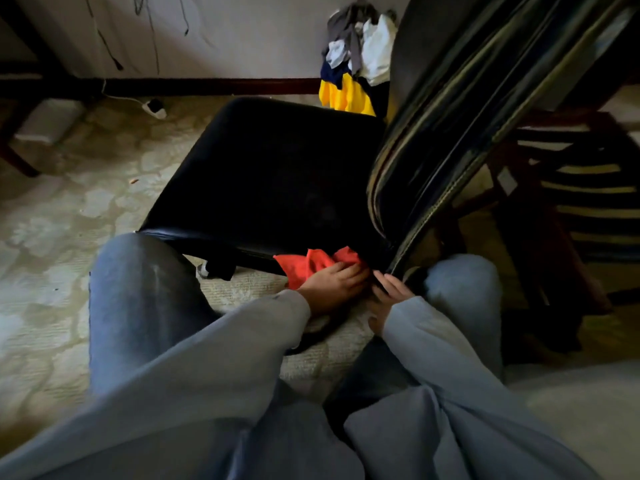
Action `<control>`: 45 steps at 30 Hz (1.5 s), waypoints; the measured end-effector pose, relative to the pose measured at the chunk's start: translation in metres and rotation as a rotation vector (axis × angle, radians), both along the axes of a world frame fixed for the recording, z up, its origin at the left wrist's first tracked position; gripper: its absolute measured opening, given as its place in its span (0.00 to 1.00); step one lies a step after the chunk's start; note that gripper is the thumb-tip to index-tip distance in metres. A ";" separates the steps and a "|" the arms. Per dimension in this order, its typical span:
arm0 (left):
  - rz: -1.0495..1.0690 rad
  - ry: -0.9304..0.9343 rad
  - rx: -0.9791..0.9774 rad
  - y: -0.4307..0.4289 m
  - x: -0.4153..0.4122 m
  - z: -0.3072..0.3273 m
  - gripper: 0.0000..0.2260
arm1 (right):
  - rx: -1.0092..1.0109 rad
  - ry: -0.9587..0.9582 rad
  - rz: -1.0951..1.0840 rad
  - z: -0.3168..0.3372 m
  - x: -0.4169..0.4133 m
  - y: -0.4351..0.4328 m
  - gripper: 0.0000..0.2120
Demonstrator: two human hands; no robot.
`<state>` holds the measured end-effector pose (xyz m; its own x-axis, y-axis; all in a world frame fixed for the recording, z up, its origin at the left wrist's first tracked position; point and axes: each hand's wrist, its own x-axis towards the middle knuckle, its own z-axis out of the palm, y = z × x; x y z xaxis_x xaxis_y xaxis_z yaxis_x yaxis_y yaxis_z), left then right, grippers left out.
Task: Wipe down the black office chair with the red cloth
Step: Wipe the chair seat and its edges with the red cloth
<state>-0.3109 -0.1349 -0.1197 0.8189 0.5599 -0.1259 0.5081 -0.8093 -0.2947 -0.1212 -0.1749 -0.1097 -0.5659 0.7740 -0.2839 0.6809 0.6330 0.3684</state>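
The black office chair fills the middle of the view, its seat [270, 174] towards me and its glossy backrest [446, 109] rising at the right. The red cloth [311, 265] lies bunched on the seat's near edge, close to where seat and backrest meet. My left hand [332, 285] grips the cloth and presses it against that edge. Just to its right, my right hand [391, 296] has its fingers curled on the lower end of the backrest. Both arms are in grey sleeves, and my knees in jeans flank the hands.
Patterned beige carpet [69, 237] covers the floor. A heap of clothes [353, 64] in yellow, white and grey lies by the wall behind the chair. A white power strip [154, 107] with cables sits at the back left. A dark wooden chair [571, 188] stands at the right.
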 end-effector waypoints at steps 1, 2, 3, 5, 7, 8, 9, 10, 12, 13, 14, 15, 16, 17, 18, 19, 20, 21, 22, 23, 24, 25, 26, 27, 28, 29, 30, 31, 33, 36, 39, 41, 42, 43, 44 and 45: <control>-0.035 0.072 0.036 0.002 0.000 0.002 0.17 | -0.027 -0.030 -0.023 -0.004 0.001 0.003 0.17; -0.074 0.117 0.068 0.003 -0.002 0.005 0.18 | -0.035 -0.061 -0.030 -0.010 0.004 0.004 0.18; -0.121 0.160 0.101 0.004 -0.006 0.006 0.20 | -0.039 -0.075 -0.011 -0.018 0.008 0.007 0.20; -0.173 0.255 0.143 0.004 -0.018 0.008 0.18 | 0.060 -0.088 0.042 -0.026 0.011 0.010 0.20; -0.186 0.272 0.121 0.006 -0.033 0.013 0.22 | 0.158 -0.152 0.105 -0.023 0.014 0.012 0.20; -0.177 0.259 0.095 0.006 -0.042 0.015 0.23 | 0.167 -0.174 0.127 -0.022 0.016 0.012 0.19; -0.175 0.259 0.090 0.006 -0.052 0.015 0.23 | 0.173 -0.178 0.156 -0.022 0.018 0.011 0.20; -0.177 0.261 0.102 0.007 -0.064 0.013 0.22 | 0.166 -0.172 0.191 -0.025 0.020 0.010 0.24; -0.156 0.278 0.145 0.007 -0.095 0.008 0.20 | 0.166 -0.174 0.171 -0.028 0.019 0.010 0.28; -0.126 0.278 0.164 0.005 -0.107 0.011 0.19 | 0.172 -0.164 0.143 -0.027 0.017 0.010 0.24; -0.110 0.246 0.171 0.004 -0.119 0.010 0.20 | 0.147 -0.150 0.101 -0.030 0.014 0.009 0.22; -0.081 0.224 0.152 0.004 -0.128 0.013 0.22 | 0.132 -0.113 0.070 -0.034 0.011 0.010 0.26; -0.055 0.196 0.117 0.005 -0.132 0.018 0.26 | 0.126 -0.064 0.043 -0.035 0.005 0.011 0.29; -0.027 0.187 0.068 0.006 -0.135 0.024 0.32 | 0.142 0.003 0.014 -0.034 0.001 0.010 0.30; -0.001 0.152 0.026 0.007 -0.135 0.030 0.38 | 0.167 0.051 0.008 -0.033 -0.001 0.011 0.31; 0.033 0.117 0.002 0.007 -0.132 0.036 0.42 | 0.163 0.081 -0.010 -0.029 -0.004 0.011 0.30; 0.055 0.062 -0.013 0.006 -0.127 0.038 0.43 | 0.164 0.091 -0.019 -0.025 -0.007 0.010 0.30; 0.069 0.022 -0.027 0.003 -0.118 0.043 0.42 | 0.181 0.076 -0.006 -0.023 -0.008 0.009 0.27; 0.064 -0.031 -0.045 0.000 -0.104 0.046 0.40 | 0.205 0.047 0.020 -0.021 -0.006 0.009 0.23; 0.045 -0.060 -0.055 -0.002 -0.086 0.050 0.38 | 0.202 0.020 0.038 -0.022 -0.004 0.009 0.22; 0.012 -0.070 -0.064 -0.003 -0.067 0.051 0.36 | 0.195 -0.006 0.066 -0.022 -0.001 0.009 0.24; -0.020 -0.018 -0.057 -0.005 -0.049 0.047 0.33 | 0.209 -0.031 0.103 -0.022 0.000 0.009 0.26; -0.027 0.042 -0.083 -0.007 -0.034 0.044 0.30 | 0.226 -0.054 0.137 -0.023 0.002 0.010 0.26; -0.012 0.050 -0.108 -0.008 -0.023 0.039 0.29 | 0.237 -0.077 0.166 -0.023 0.003 0.010 0.26; 0.014 0.027 -0.117 -0.008 -0.014 0.037 0.28 | 0.242 -0.095 0.176 -0.023 0.004 0.011 0.26; 0.045 0.029 -0.116 -0.009 -0.011 0.035 0.27 | 0.234 -0.109 0.181 -0.024 0.004 0.011 0.26; 0.067 0.061 -0.083 -0.010 -0.012 0.028 0.26 | 0.219 -0.106 0.180 -0.024 0.005 0.011 0.26; 0.086 0.090 -0.050 -0.011 -0.014 0.023 0.25 | 0.213 -0.091 0.185 -0.024 0.005 0.012 0.26; 0.111 0.183 -0.089 -0.012 -0.023 0.015 0.26 | 0.228 -0.047 0.193 -0.025 0.007 0.012 0.30; 0.158 0.211 -0.129 -0.013 -0.049 0.016 0.26 | 0.297 0.024 0.246 -0.024 0.009 0.013 0.36; 0.189 0.100 -0.069 -0.010 -0.086 0.016 0.31 | 0.292 0.060 0.250 -0.020 0.007 0.011 0.35; 0.189 0.152 -0.033 -0.006 -0.105 0.019 0.35 | 0.262 0.080 0.232 -0.018 0.006 0.010 0.36; 0.196 0.160 -0.008 -0.004 -0.113 0.017 0.37 | 0.252 0.086 0.225 -0.016 0.005 0.009 0.36; 0.208 0.142 -0.003 -0.001 -0.123 0.014 0.37 | 0.245 0.089 0.224 -0.016 0.006 0.009 0.36; 0.225 0.125 -0.036 -0.001 -0.130 0.019 0.37 | 0.233 0.085 0.218 -0.017 0.007 0.010 0.35; 0.248 0.109 -0.063 -0.002 -0.134 0.024 0.37 | 0.221 0.077 0.207 -0.017 0.007 0.010 0.34</control>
<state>-0.4445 -0.1372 -0.0960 0.6373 0.7302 -0.2463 0.6613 -0.6823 -0.3116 -0.1141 -0.1645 -0.1269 -0.7314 0.6782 -0.0717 0.5770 0.6714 0.4650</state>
